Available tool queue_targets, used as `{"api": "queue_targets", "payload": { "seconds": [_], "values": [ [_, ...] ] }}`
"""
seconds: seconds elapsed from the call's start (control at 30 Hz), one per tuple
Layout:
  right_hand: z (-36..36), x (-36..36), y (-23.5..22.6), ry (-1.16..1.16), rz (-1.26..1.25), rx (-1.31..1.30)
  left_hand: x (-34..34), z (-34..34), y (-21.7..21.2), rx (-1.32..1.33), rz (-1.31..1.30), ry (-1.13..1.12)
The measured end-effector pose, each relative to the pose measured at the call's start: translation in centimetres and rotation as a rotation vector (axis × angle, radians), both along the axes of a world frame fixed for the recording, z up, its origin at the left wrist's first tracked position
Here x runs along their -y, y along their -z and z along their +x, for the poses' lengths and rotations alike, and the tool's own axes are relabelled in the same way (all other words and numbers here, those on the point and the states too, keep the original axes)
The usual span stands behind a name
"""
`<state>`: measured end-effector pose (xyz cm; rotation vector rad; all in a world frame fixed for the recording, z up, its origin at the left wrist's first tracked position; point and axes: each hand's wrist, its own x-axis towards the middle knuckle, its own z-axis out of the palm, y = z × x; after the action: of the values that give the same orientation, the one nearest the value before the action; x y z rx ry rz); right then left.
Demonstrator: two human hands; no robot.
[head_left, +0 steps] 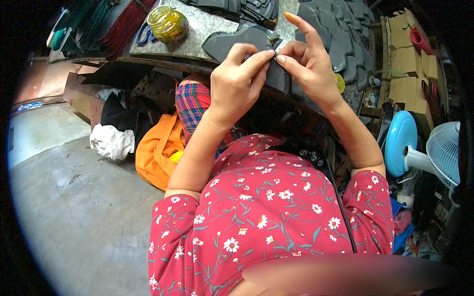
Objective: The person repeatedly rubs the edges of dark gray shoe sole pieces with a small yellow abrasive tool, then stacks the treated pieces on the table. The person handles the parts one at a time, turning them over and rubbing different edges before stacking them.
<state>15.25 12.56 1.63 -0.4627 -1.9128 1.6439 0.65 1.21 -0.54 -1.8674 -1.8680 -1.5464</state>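
Right of the jar, my left fingers and right fingers pinch a small dark piece, probably light and pliable, best held by its edges.

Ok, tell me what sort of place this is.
Likely a small hand workshop: stacks of dark, shaped pieces lie on the worktable, an open glass jar with yellowish contents stands there too, and tan boxes fill the right side.
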Motion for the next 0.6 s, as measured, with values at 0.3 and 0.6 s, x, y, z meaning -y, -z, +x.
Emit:
{"api": "queue_targets", "payload": {
  "seconds": [0.3, 0.6],
  "values": [
    [0.2, -0.4, -1.0, -0.033, -0.074, -0.091, 2.7, 0.8, 0.9, 1.024, -0.88, 0.492],
    [0.6, -0.1, -0.3, -0.113, 0.141, 0.072, 2.1, 1.2, -0.2, 1.576, -0.184, 0.331]
  ]
}}
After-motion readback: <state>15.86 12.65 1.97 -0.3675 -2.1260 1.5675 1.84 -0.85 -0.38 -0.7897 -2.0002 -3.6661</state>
